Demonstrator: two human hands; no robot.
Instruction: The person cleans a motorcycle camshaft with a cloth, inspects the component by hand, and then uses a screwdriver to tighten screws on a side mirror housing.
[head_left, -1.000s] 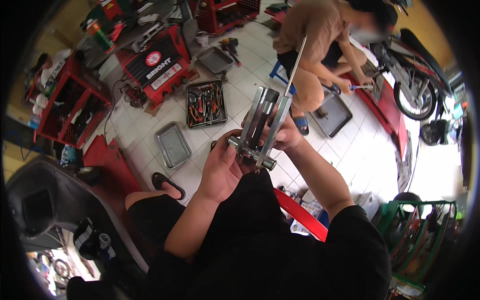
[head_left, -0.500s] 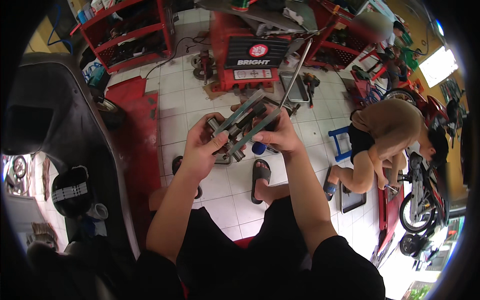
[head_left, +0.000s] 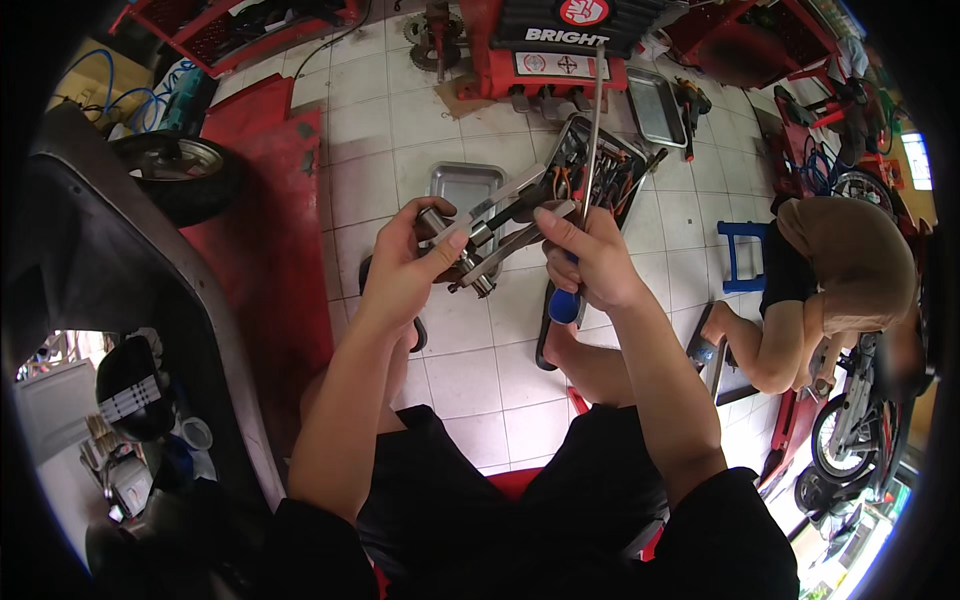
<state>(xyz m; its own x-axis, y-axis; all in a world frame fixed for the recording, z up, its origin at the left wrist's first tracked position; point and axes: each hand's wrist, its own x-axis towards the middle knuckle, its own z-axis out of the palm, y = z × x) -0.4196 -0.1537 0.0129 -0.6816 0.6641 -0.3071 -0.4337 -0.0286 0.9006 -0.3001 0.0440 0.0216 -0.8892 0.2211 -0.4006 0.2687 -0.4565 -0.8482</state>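
Between my hands is a steel puller with two flat bars, a dark bolt between them and shiny round ends. My left hand is closed around its cylindrical end, the thumb pressed on the near part. The fingers of my right hand are wrapped round a long screwdriver, blue handle down and thin shaft rising nearly upright. That hand's thumb lies by the far end of the flat bars; whether it also grips them is partly hidden. Both hands are above the floor, between my knees.
Beyond my hands lie a dark tray of pliers and other tools, a silver tray and a drill. A red cart stands behind. Left are a red platform and a wheel. A co-worker bends over a motorbike at right.
The view has shifted, bringing the tool tray and silver tray into sight. The screwdriver shaft has swung from a rightward slant to nearly upright, and more of its blue handle shows. Both hands keep their hold.
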